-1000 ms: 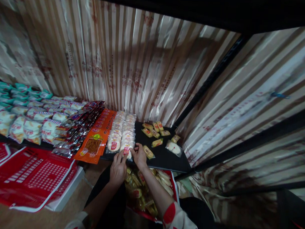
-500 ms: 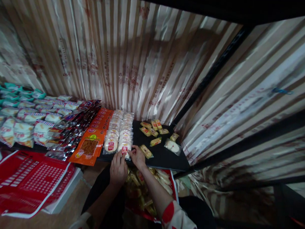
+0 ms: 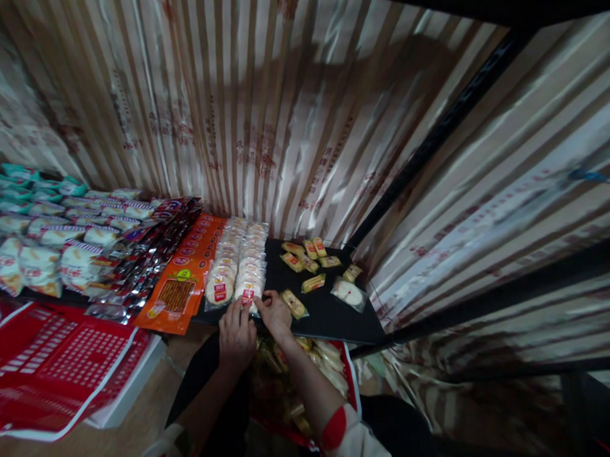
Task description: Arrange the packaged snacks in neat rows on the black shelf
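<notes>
Both hands meet at the front end of the right-hand row of clear-wrapped white rice crackers on a black shelf. My left hand lies with its fingertips on the lower edge of the front rice cracker packet. From the right, my right hand pinches the edge of that same packet between thumb and forefinger. A second row of rice crackers runs alongside on the left. Just right of my right hand lies a yellow wrapped snack.
Orange snack bags, dark shiny packets and white-and-green packets fill the shelf's left side. Loose yellow snacks and a white cracker packet lie right. Below are a red bag of snacks and a red basket.
The view has shifted slightly. Both hands stay at the front rice cracker packet, with only a slight movement of the fingers.
</notes>
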`<state>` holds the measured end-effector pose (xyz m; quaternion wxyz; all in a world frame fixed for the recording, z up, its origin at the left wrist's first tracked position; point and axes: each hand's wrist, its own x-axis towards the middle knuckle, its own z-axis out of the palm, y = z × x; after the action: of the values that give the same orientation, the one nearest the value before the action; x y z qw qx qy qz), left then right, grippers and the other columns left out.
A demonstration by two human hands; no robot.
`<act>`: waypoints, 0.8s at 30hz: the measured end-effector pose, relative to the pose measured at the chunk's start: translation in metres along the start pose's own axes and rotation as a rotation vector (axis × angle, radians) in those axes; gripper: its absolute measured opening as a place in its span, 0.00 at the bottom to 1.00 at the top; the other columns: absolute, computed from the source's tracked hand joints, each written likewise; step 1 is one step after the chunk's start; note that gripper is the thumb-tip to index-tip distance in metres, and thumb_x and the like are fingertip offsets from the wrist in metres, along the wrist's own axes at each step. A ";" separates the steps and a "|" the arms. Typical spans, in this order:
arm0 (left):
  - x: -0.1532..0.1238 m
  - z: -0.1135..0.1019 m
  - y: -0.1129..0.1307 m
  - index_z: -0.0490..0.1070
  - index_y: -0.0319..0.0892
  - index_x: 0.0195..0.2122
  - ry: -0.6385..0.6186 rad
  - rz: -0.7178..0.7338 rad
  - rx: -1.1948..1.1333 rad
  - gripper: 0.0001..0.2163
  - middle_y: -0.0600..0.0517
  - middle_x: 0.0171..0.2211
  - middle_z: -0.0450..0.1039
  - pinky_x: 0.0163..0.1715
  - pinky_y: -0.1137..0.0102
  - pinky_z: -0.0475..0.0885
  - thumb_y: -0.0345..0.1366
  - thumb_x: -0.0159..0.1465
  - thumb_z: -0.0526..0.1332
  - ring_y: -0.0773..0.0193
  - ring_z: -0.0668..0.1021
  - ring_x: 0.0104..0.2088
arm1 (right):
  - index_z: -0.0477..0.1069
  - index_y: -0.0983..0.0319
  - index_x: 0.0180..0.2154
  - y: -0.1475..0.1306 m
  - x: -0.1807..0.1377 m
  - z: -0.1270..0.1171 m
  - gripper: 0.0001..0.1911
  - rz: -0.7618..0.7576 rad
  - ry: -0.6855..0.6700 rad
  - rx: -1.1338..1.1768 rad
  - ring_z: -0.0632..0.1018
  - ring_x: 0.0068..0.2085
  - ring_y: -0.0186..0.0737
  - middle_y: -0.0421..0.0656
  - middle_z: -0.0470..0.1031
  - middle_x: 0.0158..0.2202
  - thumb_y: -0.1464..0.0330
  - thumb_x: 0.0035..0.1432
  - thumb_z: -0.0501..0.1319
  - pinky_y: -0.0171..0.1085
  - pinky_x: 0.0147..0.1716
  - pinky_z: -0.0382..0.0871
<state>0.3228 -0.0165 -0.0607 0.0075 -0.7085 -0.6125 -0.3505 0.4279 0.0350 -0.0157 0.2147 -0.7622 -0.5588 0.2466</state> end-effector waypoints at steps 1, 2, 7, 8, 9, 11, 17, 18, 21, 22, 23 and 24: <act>0.001 0.001 0.000 0.65 0.34 0.54 0.004 0.000 0.000 0.19 0.37 0.56 0.65 0.50 0.56 0.62 0.31 0.62 0.50 0.48 0.66 0.56 | 0.69 0.58 0.44 -0.001 0.000 0.000 0.18 0.010 -0.002 -0.010 0.78 0.36 0.41 0.40 0.79 0.33 0.55 0.55 0.57 0.34 0.31 0.64; 0.001 0.002 0.000 0.65 0.34 0.54 0.011 0.001 0.001 0.19 0.37 0.55 0.65 0.50 0.57 0.62 0.31 0.62 0.50 0.48 0.66 0.56 | 0.69 0.58 0.44 -0.002 0.000 0.000 0.19 0.022 -0.006 -0.023 0.78 0.37 0.40 0.40 0.79 0.33 0.54 0.55 0.57 0.34 0.31 0.64; -0.001 0.007 -0.001 0.63 0.33 0.55 0.038 0.018 0.003 0.20 0.39 0.56 0.65 0.52 0.59 0.61 0.30 0.61 0.50 0.51 0.66 0.57 | 0.69 0.58 0.45 -0.005 -0.001 -0.001 0.20 0.065 -0.015 -0.083 0.78 0.38 0.39 0.40 0.79 0.36 0.52 0.57 0.54 0.34 0.32 0.65; -0.001 0.006 -0.002 0.63 0.34 0.55 0.043 0.014 -0.002 0.20 0.39 0.56 0.64 0.53 0.59 0.61 0.30 0.61 0.51 0.52 0.65 0.57 | 0.69 0.58 0.45 -0.006 -0.001 -0.001 0.20 0.069 -0.017 -0.085 0.78 0.39 0.39 0.40 0.79 0.36 0.52 0.57 0.54 0.34 0.32 0.65; -0.001 0.006 -0.003 0.63 0.35 0.55 0.061 -0.007 -0.003 0.20 0.39 0.57 0.63 0.53 0.58 0.61 0.31 0.62 0.51 0.51 0.64 0.58 | 0.69 0.57 0.44 -0.006 -0.001 -0.001 0.20 0.073 -0.020 -0.085 0.78 0.39 0.40 0.40 0.79 0.36 0.52 0.57 0.54 0.34 0.32 0.65; 0.004 0.002 -0.008 0.64 0.36 0.55 0.136 -0.106 0.010 0.19 0.37 0.59 0.58 0.54 0.56 0.60 0.34 0.63 0.51 0.48 0.61 0.59 | 0.69 0.57 0.44 -0.006 -0.001 -0.001 0.20 0.081 -0.026 -0.084 0.78 0.38 0.40 0.40 0.79 0.35 0.52 0.57 0.53 0.34 0.32 0.65; 0.044 -0.008 -0.038 0.55 0.28 0.59 0.181 -0.402 0.009 0.25 0.29 0.59 0.55 0.55 0.49 0.59 0.37 0.63 0.50 0.43 0.58 0.61 | 0.70 0.56 0.43 -0.008 -0.001 -0.002 0.20 0.109 -0.033 -0.081 0.78 0.39 0.42 0.39 0.79 0.36 0.51 0.56 0.54 0.36 0.33 0.65; 0.048 -0.007 -0.043 0.54 0.27 0.59 0.144 -0.398 -0.008 0.25 0.29 0.58 0.57 0.54 0.50 0.61 0.37 0.63 0.50 0.44 0.59 0.61 | 0.70 0.56 0.42 -0.009 -0.001 -0.002 0.20 0.115 -0.036 -0.079 0.78 0.39 0.43 0.39 0.79 0.36 0.51 0.56 0.54 0.36 0.33 0.65; 0.054 -0.003 -0.050 0.53 0.29 0.59 0.099 -0.343 -0.044 0.24 0.31 0.59 0.57 0.55 0.51 0.60 0.35 0.63 0.49 0.46 0.59 0.61 | 0.70 0.56 0.42 -0.010 -0.001 -0.004 0.20 0.121 -0.043 -0.068 0.78 0.39 0.43 0.40 0.79 0.36 0.50 0.55 0.54 0.36 0.33 0.65; 0.055 -0.003 -0.050 0.54 0.30 0.59 0.108 -0.327 -0.052 0.24 0.31 0.60 0.56 0.56 0.50 0.59 0.35 0.63 0.50 0.46 0.57 0.62 | 0.70 0.55 0.42 -0.010 -0.001 -0.004 0.20 0.120 -0.042 -0.064 0.78 0.39 0.43 0.40 0.79 0.36 0.50 0.55 0.54 0.36 0.33 0.65; 0.056 -0.004 -0.048 0.54 0.30 0.59 0.123 -0.319 -0.061 0.24 0.31 0.61 0.54 0.57 0.49 0.57 0.35 0.63 0.50 0.46 0.54 0.63 | 0.70 0.55 0.42 -0.010 -0.001 -0.003 0.20 0.118 -0.040 -0.062 0.78 0.39 0.43 0.40 0.78 0.36 0.50 0.55 0.54 0.37 0.33 0.66; 0.058 -0.008 -0.044 0.55 0.29 0.59 0.143 -0.324 -0.073 0.24 0.30 0.62 0.51 0.57 0.48 0.55 0.35 0.62 0.51 0.44 0.51 0.64 | 0.70 0.55 0.42 -0.010 -0.001 -0.003 0.20 0.117 -0.037 -0.059 0.78 0.39 0.44 0.40 0.78 0.36 0.50 0.55 0.54 0.37 0.33 0.66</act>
<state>0.2812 0.0408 -0.0436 -0.0311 -0.5735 -0.7034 -0.4187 0.4222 0.0368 -0.0077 0.1668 -0.7950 -0.5240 0.2560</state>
